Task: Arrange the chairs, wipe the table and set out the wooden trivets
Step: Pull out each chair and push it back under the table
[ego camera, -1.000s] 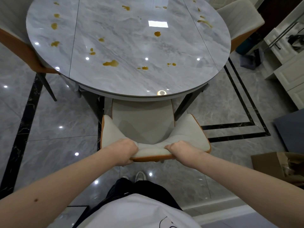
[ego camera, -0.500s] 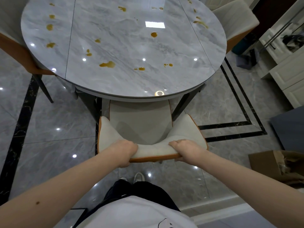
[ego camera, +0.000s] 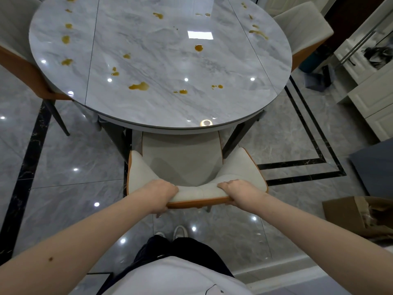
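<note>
Chair (ego camera: 180, 160) sliding further under the table (ego camera: 244, 107); left hand (ego camera: 162, 193) and right hand (ego camera: 240, 191) gripping its backrest, fingers curled. Risk: armrests ramming the table legs beyond my fingers.

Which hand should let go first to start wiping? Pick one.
Neither is clearly better: left hand and right hand both hold the chair back. Most stains lie on the table's left half, so slightly left. No cloth in view.

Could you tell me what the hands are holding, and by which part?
Both the left hand and right hand grip the chair by its backrest's top edge.
</note>
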Demonstrator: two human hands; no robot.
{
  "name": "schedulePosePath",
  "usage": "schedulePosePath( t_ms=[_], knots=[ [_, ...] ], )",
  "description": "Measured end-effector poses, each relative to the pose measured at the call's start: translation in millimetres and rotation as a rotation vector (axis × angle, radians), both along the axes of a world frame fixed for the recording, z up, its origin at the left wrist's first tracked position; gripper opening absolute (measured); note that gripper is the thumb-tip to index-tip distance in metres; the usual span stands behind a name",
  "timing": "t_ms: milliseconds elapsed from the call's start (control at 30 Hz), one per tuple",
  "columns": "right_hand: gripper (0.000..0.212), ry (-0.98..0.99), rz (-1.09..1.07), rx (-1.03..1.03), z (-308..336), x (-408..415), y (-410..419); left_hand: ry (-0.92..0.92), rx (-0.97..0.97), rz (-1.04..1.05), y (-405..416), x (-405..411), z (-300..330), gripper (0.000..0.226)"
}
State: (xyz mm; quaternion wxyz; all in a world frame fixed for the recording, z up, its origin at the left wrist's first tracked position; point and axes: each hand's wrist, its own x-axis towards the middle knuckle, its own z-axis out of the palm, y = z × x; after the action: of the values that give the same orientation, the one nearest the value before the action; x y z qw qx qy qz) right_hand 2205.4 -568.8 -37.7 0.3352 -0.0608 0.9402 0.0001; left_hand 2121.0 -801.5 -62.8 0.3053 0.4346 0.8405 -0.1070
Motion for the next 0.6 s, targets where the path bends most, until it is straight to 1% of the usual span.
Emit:
schedulePosePath(
  t_ms=[233,433,600],
  knots=[
    [0.054,-0.054,-0.029,0.027,7,-11,-2,-0.007,0.015,-0.007,4,-9,6,0.047],
    [0.059,-0.156,-0.024,0.094,17,-32,-11,0.007,0.009,0.009,5,-21,11,0.052],
    [0.053,-0.070,-0.032,0.058,13,-30,-5,0.027,0.007,0.015,7,-23,9,0.050]
  ],
)
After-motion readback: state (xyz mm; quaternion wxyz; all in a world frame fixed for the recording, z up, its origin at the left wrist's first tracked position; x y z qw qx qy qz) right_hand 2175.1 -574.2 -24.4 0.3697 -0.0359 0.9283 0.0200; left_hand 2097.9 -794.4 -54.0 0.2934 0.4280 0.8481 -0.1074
